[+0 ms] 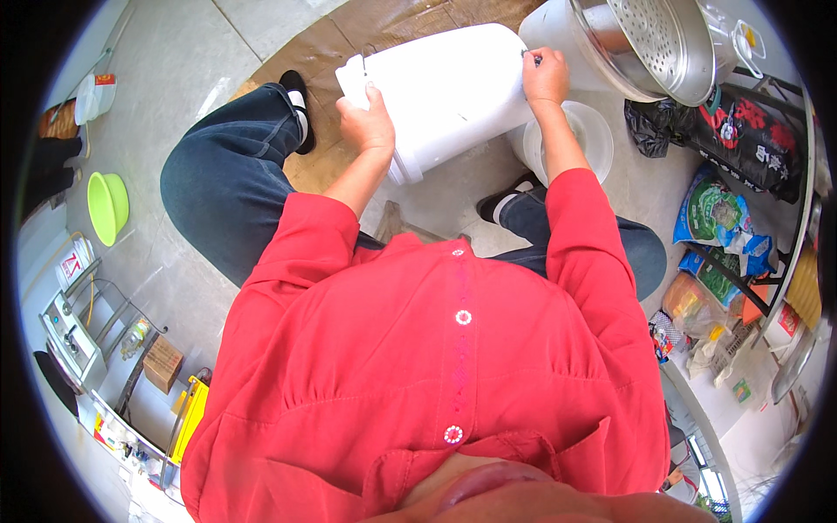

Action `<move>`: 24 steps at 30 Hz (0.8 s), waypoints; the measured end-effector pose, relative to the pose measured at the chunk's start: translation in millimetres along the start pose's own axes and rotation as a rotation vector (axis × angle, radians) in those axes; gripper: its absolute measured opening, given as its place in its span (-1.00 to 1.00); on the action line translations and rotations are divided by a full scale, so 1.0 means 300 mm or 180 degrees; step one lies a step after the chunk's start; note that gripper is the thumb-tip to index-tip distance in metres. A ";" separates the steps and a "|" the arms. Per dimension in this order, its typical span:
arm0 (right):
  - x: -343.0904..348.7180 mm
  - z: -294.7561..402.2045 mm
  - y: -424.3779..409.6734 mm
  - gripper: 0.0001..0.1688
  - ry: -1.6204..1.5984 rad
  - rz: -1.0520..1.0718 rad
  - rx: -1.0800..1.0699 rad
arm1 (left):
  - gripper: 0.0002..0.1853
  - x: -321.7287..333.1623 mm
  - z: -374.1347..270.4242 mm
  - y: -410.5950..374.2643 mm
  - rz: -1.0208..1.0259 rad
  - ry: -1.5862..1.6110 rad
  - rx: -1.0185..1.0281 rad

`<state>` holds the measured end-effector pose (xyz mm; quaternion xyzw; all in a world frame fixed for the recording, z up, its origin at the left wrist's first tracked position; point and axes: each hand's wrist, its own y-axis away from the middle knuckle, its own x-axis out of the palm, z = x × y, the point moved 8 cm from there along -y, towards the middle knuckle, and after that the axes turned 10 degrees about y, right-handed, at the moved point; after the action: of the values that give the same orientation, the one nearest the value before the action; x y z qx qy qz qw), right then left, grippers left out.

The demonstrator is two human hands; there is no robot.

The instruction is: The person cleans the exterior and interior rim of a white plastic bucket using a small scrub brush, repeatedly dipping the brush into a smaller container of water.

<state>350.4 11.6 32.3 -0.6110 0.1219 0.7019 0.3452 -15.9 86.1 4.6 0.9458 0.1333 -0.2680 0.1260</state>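
A white plastic bucket (458, 91) lies tilted on its side in front of my knees, its ridged rim end towards the left. A thin wire handle (365, 62) shows near that rim. My left hand (367, 121) grips the rim end, thumb lying along the outside and the fingers partly hidden. At the base end, my right hand (546, 75) has its fingers curled around a small dark thing (537, 61), held against the bucket's edge. What this thing is, I cannot tell. The bucket's mouth is turned away from view.
Beside the bucket stand a large pale bucket (549, 39) topped by a perforated metal steamer pan (660, 39) and a translucent tub (595, 134). Brown sheeting (301, 49) covers part of the floor. A shelf rack (732, 278) with bags is at right, a green basin (108, 208) at left.
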 end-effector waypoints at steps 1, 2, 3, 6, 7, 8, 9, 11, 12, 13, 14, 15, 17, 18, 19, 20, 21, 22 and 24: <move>-0.001 -0.017 -0.016 -0.83 0.0153 0.0027 0.0178 | -0.48 0.000 -0.001 -0.001 -0.0004 -0.0018 0.0007; 0.003 0.015 -0.003 -0.82 0.0302 -0.0051 -0.0025 | -0.49 -0.004 -0.001 -0.004 -0.0020 -0.0001 0.0012; 0.004 0.062 0.027 -0.82 0.0162 0.0034 -0.0160 | -0.50 -0.003 -0.002 -0.005 -0.0029 0.0036 0.0007; -0.036 0.228 0.191 -0.83 -0.0276 0.0317 -0.0622 | -0.51 -0.014 -0.008 0.002 -0.0010 0.0108 -0.0003; -0.051 0.261 0.229 -0.84 -0.0407 0.0404 -0.0822 | -0.52 -0.016 -0.013 0.003 0.0014 0.0126 0.0000; -0.032 0.231 0.210 -0.85 -0.0415 0.0377 -0.0846 | -0.52 -0.014 -0.020 0.001 0.0009 0.0132 0.0019; -0.021 0.170 0.168 -0.84 -0.0339 0.0250 -0.0616 | -0.52 -0.012 -0.023 0.003 0.0016 0.0134 0.0034; -0.004 0.016 0.053 -0.84 0.0097 -0.0044 -0.0031 | -0.52 -0.007 -0.013 0.012 0.0056 0.0137 0.0045; -0.012 0.024 0.038 -0.84 0.0181 -0.0054 -0.0055 | -0.52 -0.004 -0.013 0.005 0.0044 0.0156 0.0058; -0.020 0.032 0.024 -0.84 0.0265 -0.0064 -0.0079 | -0.52 -0.002 -0.012 -0.001 0.0032 0.0176 0.0071; -0.027 0.042 0.014 -0.84 0.0351 -0.0075 -0.0105 | -0.52 -0.004 -0.007 -0.003 0.0024 0.0202 0.0063; -0.030 0.089 0.031 -0.84 0.0308 -0.0072 -0.0360 | -0.52 -0.003 -0.007 -0.003 0.0014 0.0248 0.0044; -0.042 0.194 0.130 -0.84 0.0225 -0.0041 -0.0870 | -0.52 -0.003 -0.011 0.003 0.0010 0.0309 0.0031; -0.048 0.211 0.158 -0.84 0.0077 0.0074 -0.1033 | -0.52 -0.008 -0.009 0.006 0.0017 0.0317 0.0041; -0.054 0.227 0.182 -0.84 -0.0071 0.0191 -0.1194 | -0.52 -0.009 -0.008 0.007 0.0024 0.0324 0.0052; -0.053 0.241 0.194 -0.84 -0.0221 0.0309 -0.1353 | -0.53 -0.003 -0.003 0.012 0.0026 0.0293 0.0074; -0.043 0.191 0.151 -0.85 -0.0039 0.0195 -0.1088 | -0.54 0.000 0.007 0.014 0.0013 0.0251 0.0110; -0.029 0.105 0.083 -0.85 0.0155 0.0092 -0.0809 | -0.54 0.002 0.013 0.020 0.0019 0.0205 0.0141; -0.021 0.050 0.029 -0.86 0.0439 -0.0042 -0.0501 | -0.55 0.000 0.007 0.030 0.0012 0.0241 0.0163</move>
<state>333.3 12.0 39.5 -0.6839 0.0859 0.6633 0.2915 -14.1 77.0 4.3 0.9585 0.1293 -0.2350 0.0971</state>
